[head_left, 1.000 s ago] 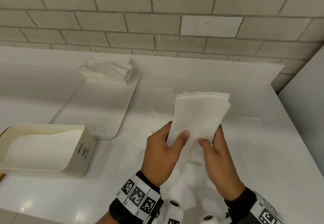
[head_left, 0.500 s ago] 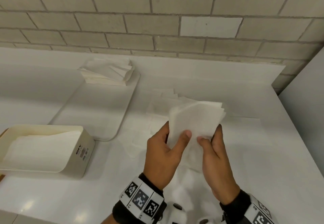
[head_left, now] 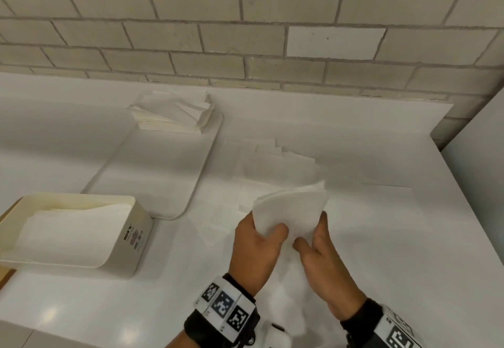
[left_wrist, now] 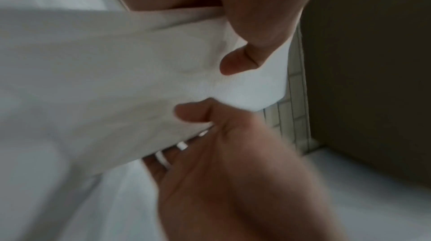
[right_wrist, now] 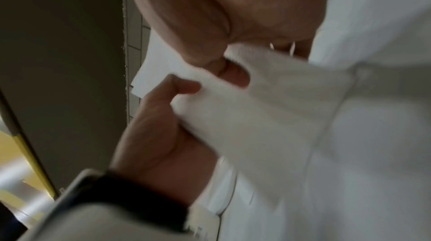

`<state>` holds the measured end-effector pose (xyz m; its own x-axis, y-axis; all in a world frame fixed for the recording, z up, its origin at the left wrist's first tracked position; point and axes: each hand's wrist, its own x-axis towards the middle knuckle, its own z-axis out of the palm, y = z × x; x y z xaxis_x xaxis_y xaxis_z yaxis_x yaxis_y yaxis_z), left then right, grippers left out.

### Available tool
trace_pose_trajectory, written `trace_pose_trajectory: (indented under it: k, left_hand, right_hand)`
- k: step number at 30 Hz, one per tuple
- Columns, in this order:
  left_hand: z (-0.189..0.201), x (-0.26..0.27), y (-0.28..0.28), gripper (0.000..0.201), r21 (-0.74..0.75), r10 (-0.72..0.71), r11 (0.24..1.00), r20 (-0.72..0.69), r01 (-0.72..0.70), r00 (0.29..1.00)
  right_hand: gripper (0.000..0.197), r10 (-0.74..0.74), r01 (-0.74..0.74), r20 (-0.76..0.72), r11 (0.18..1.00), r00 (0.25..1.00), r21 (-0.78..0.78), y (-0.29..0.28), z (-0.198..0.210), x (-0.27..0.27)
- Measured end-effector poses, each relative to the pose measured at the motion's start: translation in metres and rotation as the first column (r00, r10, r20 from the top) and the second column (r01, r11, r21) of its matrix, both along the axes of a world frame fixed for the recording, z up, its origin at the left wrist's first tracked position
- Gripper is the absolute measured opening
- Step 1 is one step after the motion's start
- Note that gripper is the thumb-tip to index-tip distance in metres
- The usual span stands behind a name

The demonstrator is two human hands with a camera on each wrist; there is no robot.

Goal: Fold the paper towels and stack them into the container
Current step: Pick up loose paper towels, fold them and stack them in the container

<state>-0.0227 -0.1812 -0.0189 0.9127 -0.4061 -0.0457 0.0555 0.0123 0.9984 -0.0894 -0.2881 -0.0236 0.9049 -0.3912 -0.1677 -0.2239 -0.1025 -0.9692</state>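
Note:
A white paper towel is held above the table, bent over into a curved fold. My left hand pinches its lower left edge, thumb on the near face. My right hand pinches its lower right edge. In the left wrist view the left thumb presses on the paper towel; in the right wrist view the right thumb presses on the paper towel. The cream container stands at the left with folded towels inside.
A white tray lies behind the container, with a stack of towels at its far end. Several loose towels lie spread on the table beyond my hands. A brick wall runs along the back, and a grey panel stands at the right.
The towel stood tall between my hands; its top has come down and forward, so it now looks shorter and curved. Both hands have kept their hold.

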Motion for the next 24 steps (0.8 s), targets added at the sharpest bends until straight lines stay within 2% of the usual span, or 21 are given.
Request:
trace_pose_trajectory:
  k: [3, 5, 8, 11, 12, 14, 16, 18, 20, 24]
  left_hand:
    - [0.018, 0.022, 0.021, 0.021, -0.143, 0.080, 0.984, -0.188, -0.108, 0.979]
    - [0.037, 0.048, 0.048, 0.021, -0.265, 0.103, 0.947, -0.285, -0.182, 0.953]
    - [0.066, 0.085, 0.103, 0.036, -0.375, 0.166, 0.892, -0.249, -0.253, 0.954]
    - [0.088, 0.116, 0.174, 0.042, -0.353, 0.356, 0.855, -0.132, -0.380, 0.925]
    - [0.094, 0.124, 0.201, 0.043, -0.316, 0.434, 0.845, -0.068, -0.432, 0.899]
    - [0.102, 0.136, 0.255, 0.041, -0.147, 0.558, 0.829, 0.131, -0.540, 0.820]
    - [0.102, 0.145, 0.305, 0.043, 0.095, 0.553, 0.790, 0.316, -0.606, 0.771]
    - [0.091, 0.155, 0.345, 0.045, 0.325, 0.468, 0.743, 0.374, -0.585, 0.801]
    - [0.075, 0.163, 0.369, 0.051, 0.512, 0.367, 0.693, 0.354, -0.507, 0.860]
    - [0.049, 0.169, 0.382, 0.064, 0.720, 0.099, 0.589, 0.384, -0.365, 0.918]
  right_hand:
    - [0.033, 0.144, -0.148, -0.078, 0.988, 0.987, -0.052, 0.000, 0.006, 0.007]
    - [0.017, 0.238, -0.241, -0.043, 0.968, 0.970, -0.064, 0.008, 0.024, 0.021]
    - [0.012, 0.349, -0.338, 0.073, 0.932, 0.934, -0.128, 0.034, 0.056, 0.055]
    - [0.012, 0.403, -0.375, 0.134, 0.906, 0.905, -0.195, 0.075, 0.075, 0.101]
    - [0.012, 0.429, -0.394, 0.152, 0.894, 0.890, -0.212, 0.090, 0.078, 0.118]
    - [0.015, 0.482, -0.428, 0.175, 0.861, 0.858, -0.275, 0.123, 0.082, 0.149]
    - [0.017, 0.526, -0.454, 0.155, 0.823, 0.836, -0.342, 0.156, 0.081, 0.174]
    - [0.022, 0.579, -0.502, 0.082, 0.761, 0.811, -0.410, 0.185, 0.071, 0.191]
    - [0.026, 0.613, -0.546, -0.020, 0.689, 0.790, -0.477, 0.205, 0.058, 0.200]
    - [0.035, 0.640, -0.622, -0.181, 0.573, 0.746, -0.534, 0.216, 0.043, 0.200]
